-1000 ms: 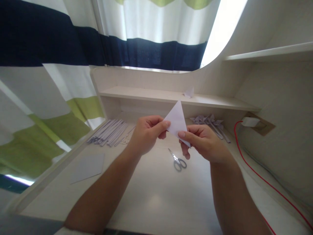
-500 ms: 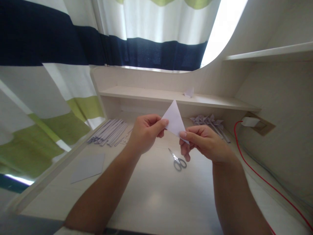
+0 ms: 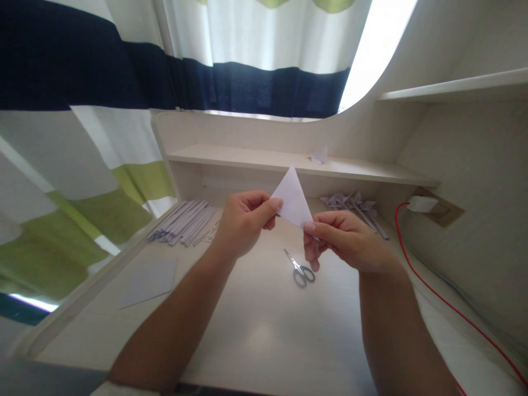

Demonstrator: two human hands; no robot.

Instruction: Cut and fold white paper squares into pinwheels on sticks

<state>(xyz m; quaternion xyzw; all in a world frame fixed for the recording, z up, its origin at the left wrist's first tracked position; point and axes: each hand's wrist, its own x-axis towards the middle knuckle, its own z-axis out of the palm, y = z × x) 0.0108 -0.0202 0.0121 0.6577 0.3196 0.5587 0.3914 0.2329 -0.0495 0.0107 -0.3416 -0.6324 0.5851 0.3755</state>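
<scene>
While both hands are raised above the pale surface, a white paper triangle is held up between them, its point aimed toward the far shelf. The left hand has its fingers pinched together on the triangle's left corner; the right hand has its fingers clamped on the lower right corner. The paper hangs in the air, well above the surface and touching nothing but the two hands.

Below the hands, on the surface, lies a pair of scissors with grey handles, handles toward the near side. To the far left a bundle of pale paper strips lies fanned out, and nearer on the left a flat grey sheet rests close to the edge. To the far right sits a heap of folded paper pieces — just under the low shelf. One small folded scrap stands on that shelf.

A red cable runs along the right side from a white plug in the wall. Behind the desk hangs a curtain banded in navy, white and green — bright daylight comes through a gap at the upper right.
</scene>
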